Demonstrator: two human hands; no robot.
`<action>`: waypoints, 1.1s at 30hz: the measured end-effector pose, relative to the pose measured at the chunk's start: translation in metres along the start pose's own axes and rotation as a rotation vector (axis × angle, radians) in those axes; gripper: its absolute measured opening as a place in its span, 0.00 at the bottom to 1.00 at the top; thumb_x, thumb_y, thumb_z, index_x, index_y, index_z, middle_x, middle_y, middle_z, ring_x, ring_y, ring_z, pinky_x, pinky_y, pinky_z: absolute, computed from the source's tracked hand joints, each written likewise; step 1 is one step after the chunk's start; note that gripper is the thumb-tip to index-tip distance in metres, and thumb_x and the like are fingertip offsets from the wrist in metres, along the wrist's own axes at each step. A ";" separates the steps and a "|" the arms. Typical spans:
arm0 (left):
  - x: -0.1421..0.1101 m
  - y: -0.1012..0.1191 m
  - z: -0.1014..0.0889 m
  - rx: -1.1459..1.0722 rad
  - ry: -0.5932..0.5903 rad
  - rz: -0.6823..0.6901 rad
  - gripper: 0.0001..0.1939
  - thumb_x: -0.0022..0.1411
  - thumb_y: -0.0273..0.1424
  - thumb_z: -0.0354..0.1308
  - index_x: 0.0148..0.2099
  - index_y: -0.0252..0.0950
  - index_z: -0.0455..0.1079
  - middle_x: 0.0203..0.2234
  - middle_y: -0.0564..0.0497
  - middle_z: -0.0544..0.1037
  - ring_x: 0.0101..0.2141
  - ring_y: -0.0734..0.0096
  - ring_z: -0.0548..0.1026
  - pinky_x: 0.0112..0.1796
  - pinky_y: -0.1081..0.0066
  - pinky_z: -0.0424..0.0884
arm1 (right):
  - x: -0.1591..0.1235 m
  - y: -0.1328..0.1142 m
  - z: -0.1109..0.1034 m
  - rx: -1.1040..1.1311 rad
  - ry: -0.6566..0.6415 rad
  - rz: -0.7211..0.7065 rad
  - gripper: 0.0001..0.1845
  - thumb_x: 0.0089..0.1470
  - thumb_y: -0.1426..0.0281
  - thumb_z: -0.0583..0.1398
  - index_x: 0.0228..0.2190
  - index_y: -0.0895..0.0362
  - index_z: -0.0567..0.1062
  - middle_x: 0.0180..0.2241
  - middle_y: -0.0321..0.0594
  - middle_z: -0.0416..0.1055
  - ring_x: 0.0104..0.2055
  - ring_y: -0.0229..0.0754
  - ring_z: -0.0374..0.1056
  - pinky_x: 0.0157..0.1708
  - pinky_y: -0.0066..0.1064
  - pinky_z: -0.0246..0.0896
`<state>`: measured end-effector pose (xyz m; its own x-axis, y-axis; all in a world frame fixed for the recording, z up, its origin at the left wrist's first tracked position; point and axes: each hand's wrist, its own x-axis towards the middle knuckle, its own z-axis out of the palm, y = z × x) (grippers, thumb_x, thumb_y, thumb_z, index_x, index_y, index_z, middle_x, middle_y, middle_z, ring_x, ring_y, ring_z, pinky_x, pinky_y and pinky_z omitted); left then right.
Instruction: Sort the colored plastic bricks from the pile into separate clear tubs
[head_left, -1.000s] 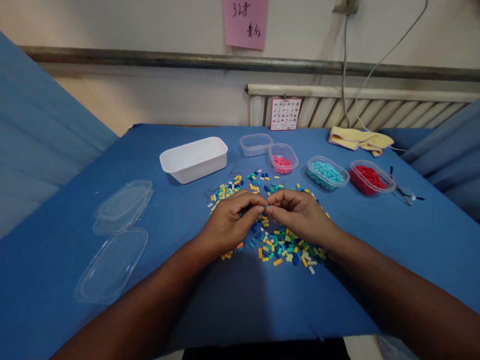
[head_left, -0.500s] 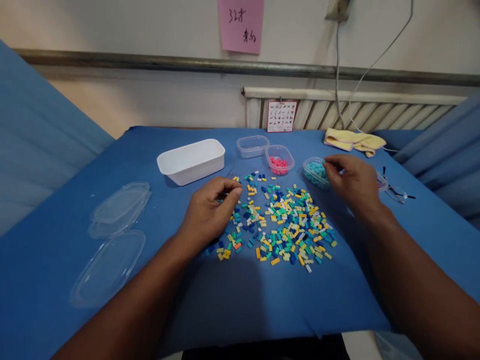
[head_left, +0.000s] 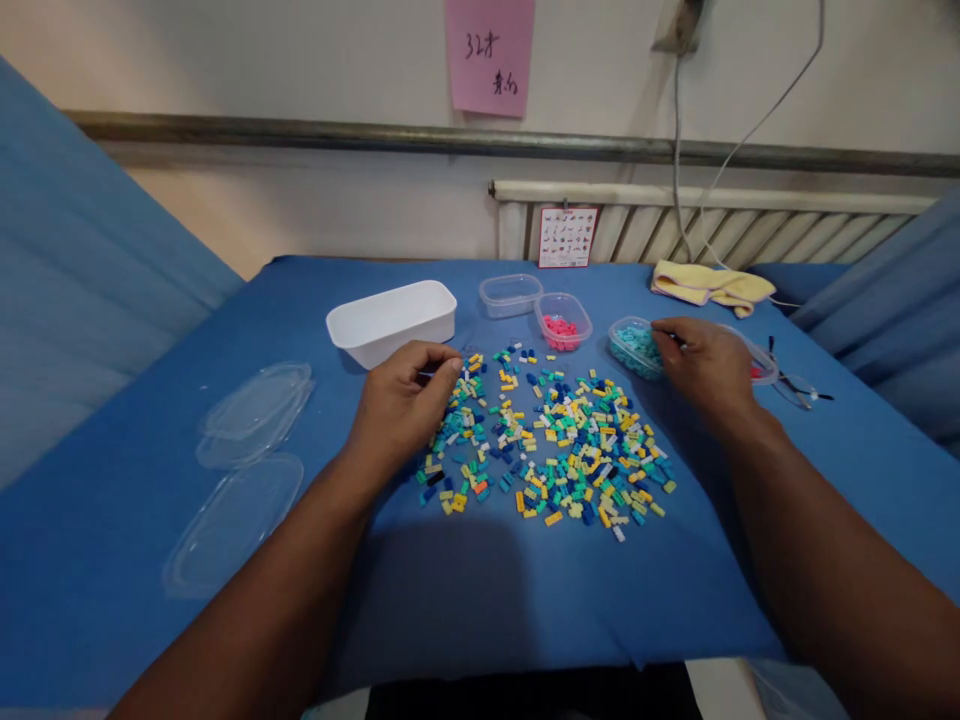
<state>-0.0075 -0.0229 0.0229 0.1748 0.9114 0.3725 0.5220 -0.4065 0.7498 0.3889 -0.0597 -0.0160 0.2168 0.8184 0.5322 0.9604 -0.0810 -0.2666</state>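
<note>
Many small building bricks [head_left: 592, 450] in yellow, green, teal, blue and white lie spread over the blue cloth. At the left edge of this spread is my left hand [head_left: 401, 400], thumb and forefinger pinched together; anything between them is too small to make out. My right hand [head_left: 709, 370] is closed in a pinch at the right rim of a clear tub of turquoise bricks [head_left: 636, 350]. What its fingertips hold, if anything, I cannot make out. Behind the spread, a second clear tub [head_left: 562, 320] contains pink bricks.
A white oblong bin [head_left: 394, 322] and a clear tub [head_left: 511, 296] stand at the back. Clear lids [head_left: 236, 520] lie on the left. Partly behind my right hand is another tub [head_left: 761, 360] with red pieces, beside glasses [head_left: 799, 390]. A yellow cloth [head_left: 712, 285] lies far right.
My left hand has moved slightly left and away from me, uncovering more bricks. My right hand stays at the turquoise tub, a little lower. The whole view has shifted slightly.
</note>
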 end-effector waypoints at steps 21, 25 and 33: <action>0.003 -0.013 -0.032 0.326 -0.696 -0.010 0.10 0.68 0.33 0.60 0.47 0.38 0.81 0.35 0.52 0.84 0.32 0.69 0.77 0.34 0.70 0.68 | -0.060 -0.114 -0.006 0.427 -0.310 -0.864 0.22 0.74 0.63 0.61 0.64 0.55 0.76 0.69 0.53 0.72 0.72 0.58 0.67 0.69 0.56 0.67; -0.002 -0.013 -0.016 0.312 -0.687 0.105 0.11 0.71 0.30 0.57 0.47 0.38 0.81 0.40 0.50 0.85 0.38 0.67 0.80 0.41 0.69 0.72 | -0.084 -0.152 0.005 0.409 -0.516 -0.998 0.31 0.75 0.56 0.59 0.71 0.57 0.69 0.76 0.51 0.61 0.79 0.58 0.54 0.75 0.58 0.57; 0.000 -0.022 -0.017 0.442 -0.555 0.162 0.11 0.72 0.32 0.60 0.50 0.40 0.82 0.45 0.48 0.85 0.42 0.63 0.81 0.44 0.66 0.74 | -0.076 -0.129 0.003 0.333 -0.523 -0.923 0.29 0.75 0.56 0.58 0.67 0.59 0.74 0.71 0.52 0.69 0.73 0.60 0.65 0.72 0.60 0.62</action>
<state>-0.0333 -0.0154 0.0158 0.6150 0.7875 0.0398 0.7217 -0.5825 0.3739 0.2477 -0.1094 -0.0246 -0.7332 0.6309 0.2537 0.6027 0.7757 -0.1872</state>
